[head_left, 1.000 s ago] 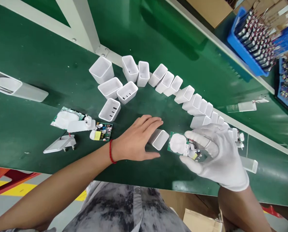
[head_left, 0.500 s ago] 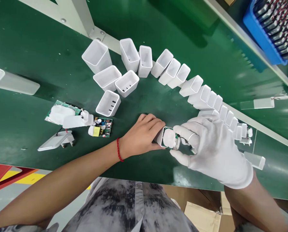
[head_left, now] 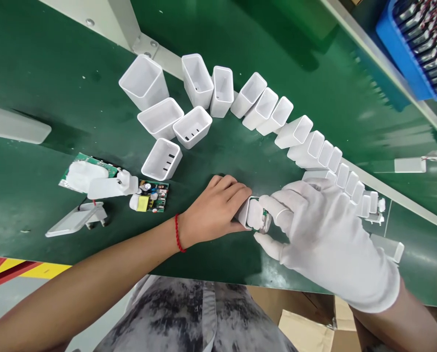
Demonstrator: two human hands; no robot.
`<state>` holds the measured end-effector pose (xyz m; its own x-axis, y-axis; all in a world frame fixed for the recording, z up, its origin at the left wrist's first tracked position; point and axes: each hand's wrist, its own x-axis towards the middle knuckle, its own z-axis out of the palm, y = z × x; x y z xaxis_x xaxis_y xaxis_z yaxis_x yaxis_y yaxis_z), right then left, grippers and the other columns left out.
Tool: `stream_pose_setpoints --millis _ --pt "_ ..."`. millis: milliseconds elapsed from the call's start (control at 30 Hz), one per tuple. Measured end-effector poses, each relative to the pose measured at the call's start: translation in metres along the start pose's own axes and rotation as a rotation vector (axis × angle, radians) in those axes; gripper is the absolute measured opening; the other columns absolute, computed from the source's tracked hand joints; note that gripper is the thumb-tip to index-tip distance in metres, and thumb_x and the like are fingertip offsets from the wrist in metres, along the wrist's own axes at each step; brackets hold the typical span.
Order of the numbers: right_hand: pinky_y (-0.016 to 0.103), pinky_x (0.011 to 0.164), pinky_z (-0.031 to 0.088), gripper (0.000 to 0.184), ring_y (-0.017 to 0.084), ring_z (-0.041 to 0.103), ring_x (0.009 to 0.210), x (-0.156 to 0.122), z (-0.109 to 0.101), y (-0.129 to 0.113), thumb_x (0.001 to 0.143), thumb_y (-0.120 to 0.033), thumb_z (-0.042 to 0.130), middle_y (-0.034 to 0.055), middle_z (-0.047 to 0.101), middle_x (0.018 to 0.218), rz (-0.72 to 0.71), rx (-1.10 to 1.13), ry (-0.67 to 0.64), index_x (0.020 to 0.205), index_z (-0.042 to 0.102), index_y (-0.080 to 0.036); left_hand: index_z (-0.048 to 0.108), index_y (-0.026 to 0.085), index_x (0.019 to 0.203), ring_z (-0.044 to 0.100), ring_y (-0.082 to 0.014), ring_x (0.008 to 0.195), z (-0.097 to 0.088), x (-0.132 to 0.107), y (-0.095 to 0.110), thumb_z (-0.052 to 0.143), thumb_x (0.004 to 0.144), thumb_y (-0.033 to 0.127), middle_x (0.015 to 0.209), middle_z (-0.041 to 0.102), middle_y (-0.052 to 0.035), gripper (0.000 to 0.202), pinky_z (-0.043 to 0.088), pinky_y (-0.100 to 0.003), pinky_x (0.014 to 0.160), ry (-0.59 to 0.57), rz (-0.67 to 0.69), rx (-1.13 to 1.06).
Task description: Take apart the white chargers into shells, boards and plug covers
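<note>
One white shell (head_left: pixel 251 213) sits between the left hand (head_left: pixel 214 208) and the right hand (head_left: pixel 324 230), with one circuit board (head_left: pixel 264 218) in its mouth. Four open shells (head_left: pixel 160 117) stand in a loose cluster beyond the left hand. An arc of shells (head_left: pixel 277 115) curves from there to the right hand: at least fourteen, the last too crowded to count. Left of the left hand lie two more boards (head_left: pixel 153 195) and one plug plate (head_left: pixel 75 221). There are three frosted sleeves (head_left: pixel 15 128), one far left and two near the right hand. One blue bin (head_left: pixel 405 56) stands beyond the right hand.
</note>
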<state>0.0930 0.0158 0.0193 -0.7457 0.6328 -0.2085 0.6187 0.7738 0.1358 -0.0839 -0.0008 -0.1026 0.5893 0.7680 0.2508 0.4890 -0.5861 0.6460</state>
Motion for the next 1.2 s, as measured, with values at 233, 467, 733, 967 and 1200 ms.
stream_pose_setpoints --millis 233,467,733,967,1200 --pt "0.043 0.069 0.042 0.029 0.026 0.055 0.075 0.006 -0.003 -0.001 0.078 -0.043 0.065 0.0097 0.061 0.08 -0.021 -0.004 0.003 0.09 0.062 -0.017 0.053 0.011 0.115 0.054 -0.0289 0.104 0.001 0.0 -0.001 0.064 0.087 0.046 0.113 0.066 -0.0121 0.047 0.038 -0.041 0.085 -0.011 -0.006 -0.009" --pt "0.046 0.067 0.054 0.063 0.028 0.064 0.078 -0.047 0.01 -0.043 0.08 -0.02 0.066 0.0035 0.068 0.08 0.422 0.301 0.47 0.138 0.048 -0.034 0.053 0.011 0.112 0.054 -0.0294 0.102 0.002 0.001 0.001 0.068 0.082 0.052 0.11 0.065 -0.0129 0.053 0.039 -0.041 0.083 -0.002 -0.019 -0.012" --pt "0.035 0.075 0.057 0.079 0.025 0.067 0.096 -0.026 0.089 -0.08 0.078 -0.023 0.076 0.0109 0.07 0.103 0.45 0.144 0.646 0.146 0.038 -0.019 0.053 0.01 0.111 0.054 -0.0299 0.095 0.002 0.003 0.004 0.063 0.087 0.039 0.106 0.061 -0.0152 0.038 0.043 -0.042 0.079 -0.037 -0.046 0.026" --pt "0.03 0.074 0.059 0.079 0.023 0.07 0.092 -0.019 0.109 -0.079 0.077 -0.022 0.077 0.0122 0.071 0.105 0.485 0.02 0.744 0.146 0.039 -0.019 0.045 0.006 0.127 0.053 -0.0303 0.107 -0.006 0.0 -0.003 0.062 0.087 0.025 0.118 0.057 -0.0164 0.048 0.044 -0.045 0.094 -0.114 0.003 -0.044" --pt "0.034 0.08 0.061 0.075 0.023 0.07 0.098 -0.027 0.118 -0.071 0.08 -0.018 0.071 0.0074 0.068 0.12 0.553 0.149 0.786 0.146 0.039 -0.033 0.038 0.005 0.136 0.052 -0.0308 0.12 -0.009 -0.006 -0.003 0.057 0.085 0.021 0.126 0.056 -0.0183 0.057 0.045 -0.047 0.103 -0.056 0.028 -0.062"
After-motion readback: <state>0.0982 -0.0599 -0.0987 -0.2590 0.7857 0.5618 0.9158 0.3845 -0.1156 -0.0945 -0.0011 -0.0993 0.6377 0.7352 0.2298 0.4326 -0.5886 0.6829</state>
